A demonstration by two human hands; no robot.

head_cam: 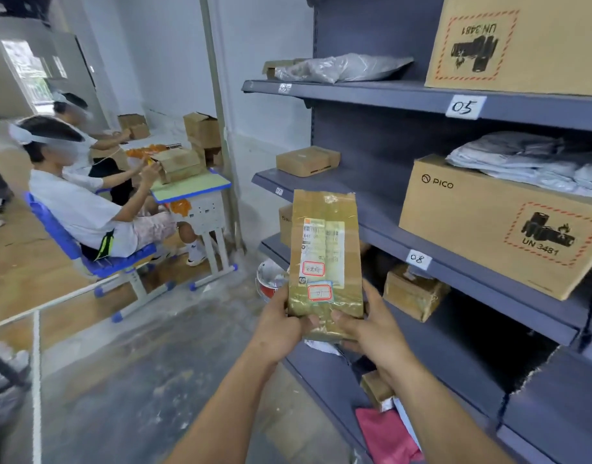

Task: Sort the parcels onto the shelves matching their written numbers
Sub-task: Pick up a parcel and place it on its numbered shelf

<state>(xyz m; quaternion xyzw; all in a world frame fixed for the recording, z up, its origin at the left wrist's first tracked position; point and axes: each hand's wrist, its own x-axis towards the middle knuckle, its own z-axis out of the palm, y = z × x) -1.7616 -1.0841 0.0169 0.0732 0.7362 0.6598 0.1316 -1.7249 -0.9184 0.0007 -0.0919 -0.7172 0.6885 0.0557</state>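
Before grey shelving (422, 98): taped brown parcel (324, 249) upright, left hand (281, 324) and right hand (368, 321) gripping bottom corners. Judged light, stiff; glossy tape slippery. Written number illegible.

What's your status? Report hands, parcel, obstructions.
Grip: left hand and right hand hold the taped parcel upright by its lower end. Sticker number unreadable. Right side: tag 05, tag 08; PICO box sits above tag 08.

The parcel (324, 259) was brown cardboard under glossy, crinkled tape with paper labels; the shelves (371, 95) were matt grey painted metal; the floor (154, 363) rough, dusty concrete.
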